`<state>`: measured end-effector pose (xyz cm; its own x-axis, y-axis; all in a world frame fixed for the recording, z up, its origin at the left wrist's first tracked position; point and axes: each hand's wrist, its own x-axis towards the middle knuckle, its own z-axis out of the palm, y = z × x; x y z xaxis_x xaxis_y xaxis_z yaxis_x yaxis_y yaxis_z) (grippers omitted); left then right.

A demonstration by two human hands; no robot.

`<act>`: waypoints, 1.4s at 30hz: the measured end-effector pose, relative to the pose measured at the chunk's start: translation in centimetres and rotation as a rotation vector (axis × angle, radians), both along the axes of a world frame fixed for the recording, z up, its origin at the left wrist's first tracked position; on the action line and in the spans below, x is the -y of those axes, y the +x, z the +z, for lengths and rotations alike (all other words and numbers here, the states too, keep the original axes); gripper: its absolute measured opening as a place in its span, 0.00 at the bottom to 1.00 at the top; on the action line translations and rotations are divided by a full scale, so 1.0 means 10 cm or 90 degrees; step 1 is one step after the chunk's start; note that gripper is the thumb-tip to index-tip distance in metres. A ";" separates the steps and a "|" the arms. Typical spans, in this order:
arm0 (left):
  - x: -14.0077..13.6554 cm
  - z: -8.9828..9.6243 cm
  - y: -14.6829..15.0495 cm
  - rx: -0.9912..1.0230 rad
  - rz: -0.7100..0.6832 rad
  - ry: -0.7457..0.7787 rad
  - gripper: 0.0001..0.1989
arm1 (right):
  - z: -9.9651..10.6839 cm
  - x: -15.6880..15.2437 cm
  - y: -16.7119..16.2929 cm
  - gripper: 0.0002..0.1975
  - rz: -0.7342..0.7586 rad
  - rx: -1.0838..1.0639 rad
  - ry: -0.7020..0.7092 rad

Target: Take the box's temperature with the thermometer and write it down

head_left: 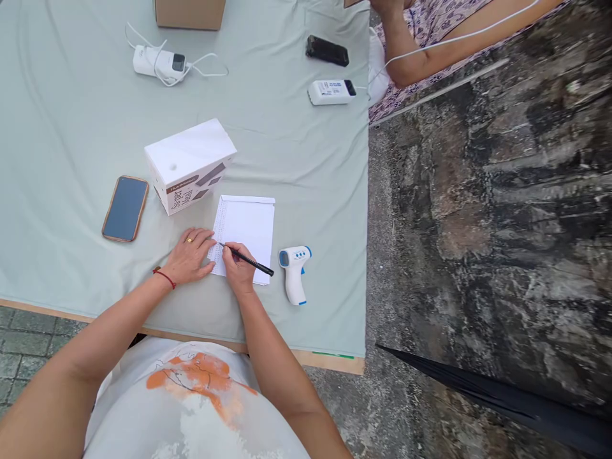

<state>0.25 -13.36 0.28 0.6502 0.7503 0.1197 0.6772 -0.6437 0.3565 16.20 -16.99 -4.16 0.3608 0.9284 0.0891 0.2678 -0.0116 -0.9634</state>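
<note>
Between the fingers of my right hand [240, 268] is a black pen [251, 260], its tip at the left side of a white notepad [248, 223]. Small marks run down the left part of that page; they are too small to read. My left hand [192, 255] lies flat on the cloth with fingers spread, its fingertips at the pad's left edge. Just right of the pad rests a white and blue infrared thermometer [294, 274]. Behind my left hand stands a white box [191, 159] with brown print, and a phone [125, 209] in a brown case lies to its left.
A pale green cloth [310, 185] covers the table. Toward the back are a white device with a cable [157, 62], a cardboard box [190, 14], a black phone [327, 51] and a white power bank [331, 92]. Another person's arm [401, 51] is at the upper right.
</note>
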 end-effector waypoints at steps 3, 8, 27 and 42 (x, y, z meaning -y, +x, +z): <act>0.00 -0.01 0.00 0.004 -0.004 0.011 0.19 | 0.01 0.00 0.00 0.10 -0.001 -0.001 0.005; 0.00 -0.01 -0.01 0.006 -0.007 0.012 0.20 | 0.02 -0.01 0.01 0.11 0.001 0.013 0.023; 0.00 -0.01 -0.01 0.006 -0.003 0.004 0.19 | -0.02 -0.04 0.03 0.16 0.006 0.026 0.006; -0.08 0.06 0.03 -0.074 0.000 -0.014 0.28 | 0.02 -0.05 0.02 0.15 -0.038 -0.054 0.001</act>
<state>0.59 -12.58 0.88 0.6583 0.7523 0.0271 0.7151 -0.6362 0.2897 16.36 -16.47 -4.01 0.4212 0.9052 0.0576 0.1849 -0.0236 -0.9825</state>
